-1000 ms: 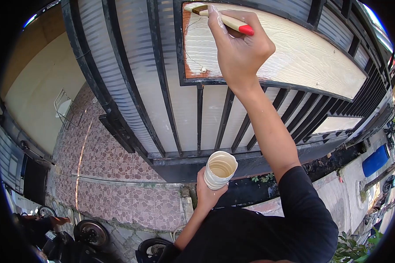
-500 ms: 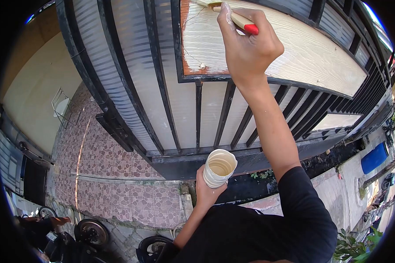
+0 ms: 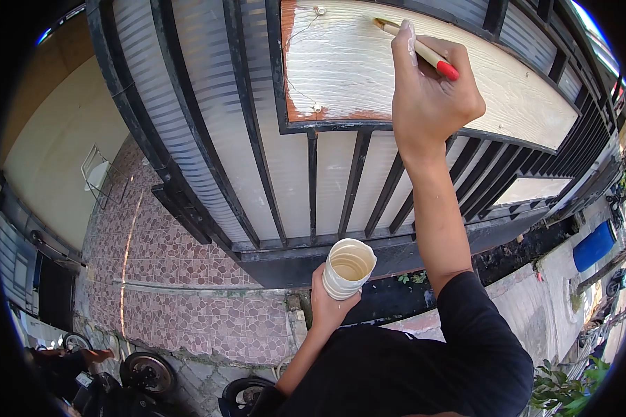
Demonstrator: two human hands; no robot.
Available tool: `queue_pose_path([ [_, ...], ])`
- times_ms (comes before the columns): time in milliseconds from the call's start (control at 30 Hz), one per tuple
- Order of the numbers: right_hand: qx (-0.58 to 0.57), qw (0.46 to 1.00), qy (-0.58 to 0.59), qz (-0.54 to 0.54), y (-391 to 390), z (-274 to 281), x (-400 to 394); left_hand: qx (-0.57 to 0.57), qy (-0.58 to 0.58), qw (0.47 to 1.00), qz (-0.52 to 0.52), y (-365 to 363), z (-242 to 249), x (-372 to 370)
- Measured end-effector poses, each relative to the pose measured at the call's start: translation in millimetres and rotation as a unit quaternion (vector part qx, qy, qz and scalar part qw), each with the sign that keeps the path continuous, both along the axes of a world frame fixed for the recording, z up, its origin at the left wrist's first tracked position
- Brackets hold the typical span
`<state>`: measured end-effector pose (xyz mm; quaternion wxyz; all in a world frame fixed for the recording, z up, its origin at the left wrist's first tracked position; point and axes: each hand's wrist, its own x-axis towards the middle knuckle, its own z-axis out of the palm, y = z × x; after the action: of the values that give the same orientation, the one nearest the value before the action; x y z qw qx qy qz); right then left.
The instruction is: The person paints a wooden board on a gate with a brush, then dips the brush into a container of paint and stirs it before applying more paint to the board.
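My right hand [image 3: 435, 97] is closed round a paintbrush [image 3: 428, 52] with a pale, red-tipped handle. Its bristles rest at the upper part of a wood-grained board [image 3: 348, 76], which is coated in wet-looking cream paint. Reddish brown shows along the board's left and lower left edges. Two pale screw heads with thin wire sit near that left end. Lower down, my left hand [image 3: 330, 302] grips a cut plastic bottle [image 3: 349, 270] with ridged sides and cream-coloured liquid inside, held upright. White paint marks my right thumb.
The board sits in a black metal gate [image 3: 313, 181] with translucent panels behind its bars. Below runs a dark ditch [image 3: 382, 299]. To the left are patterned paving [image 3: 209, 320], a folding chair [image 3: 99, 174] and a motorcycle wheel [image 3: 148, 373]. A blue barrel [image 3: 595, 247] lies far right.
My right hand has carried the paintbrush right and slightly down along the board, uncovering the upper screw. My left hand and the bottle are almost unmoved.
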<state>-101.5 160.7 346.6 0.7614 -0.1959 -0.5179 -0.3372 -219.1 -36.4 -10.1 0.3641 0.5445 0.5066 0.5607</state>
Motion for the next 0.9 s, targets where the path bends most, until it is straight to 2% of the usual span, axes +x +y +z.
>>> queue_pose_path([
  [100, 0.022, 0.999, -0.032, 0.021, -4.5, -0.8, -15.7, -0.001, -0.002, 1.0, -0.005, 0.0, 0.9, 1.5],
  [233, -0.012, 0.996, -0.084, 0.012, 6.9, -5.8, -7.1, 0.007, 0.006, 1.0, -0.009, 0.4, 0.9, 3.8],
  [433, -0.039, 0.999, 0.016, 0.001, 1.2, -19.0, 34.3, -0.007, -0.007, 1.0, -0.008, -0.1, 0.6, 5.4],
  [500, -0.035, 0.999, 0.012, 0.027, -11.7, -15.4, 19.3, -0.012, -0.011, 1.0, -0.013, 1.8, -0.7, 8.7],
  [567, -0.091, 0.984, -0.081, 0.134, -19.5, -12.6, 1.5, -0.019, -0.012, 0.999, -0.025, 3.8, -4.3, 10.9],
  [633, -0.144, 0.974, -0.103, 0.141, -14.0, -8.6, -5.2, -0.014, -0.031, 0.999, -0.038, 6.3, -8.7, 14.3],
  [700, -0.142, 0.977, -0.087, 0.134, 0.6, -6.4, 7.0, -0.014, -0.022, 0.999, -0.042, 6.7, -7.4, 16.9],
  [767, -0.151, 0.972, 0.035, 0.176, 1.4, -5.2, 34.5, -0.015, -0.017, 0.999, -0.04, 6.8, -6.1, 17.3],
  [833, -0.129, 0.98, 0.085, 0.123, 4.1, -12.6, 73.2, -0.019, -0.031, 0.998, -0.044, 5.4, -5.2, 16.3],
  [900, -0.154, 0.979, 0.133, 0.004, -8.8, -16.1, 104.5, -0.025, -0.031, 0.998, -0.045, 2.7, -2.8, 14.3],
])
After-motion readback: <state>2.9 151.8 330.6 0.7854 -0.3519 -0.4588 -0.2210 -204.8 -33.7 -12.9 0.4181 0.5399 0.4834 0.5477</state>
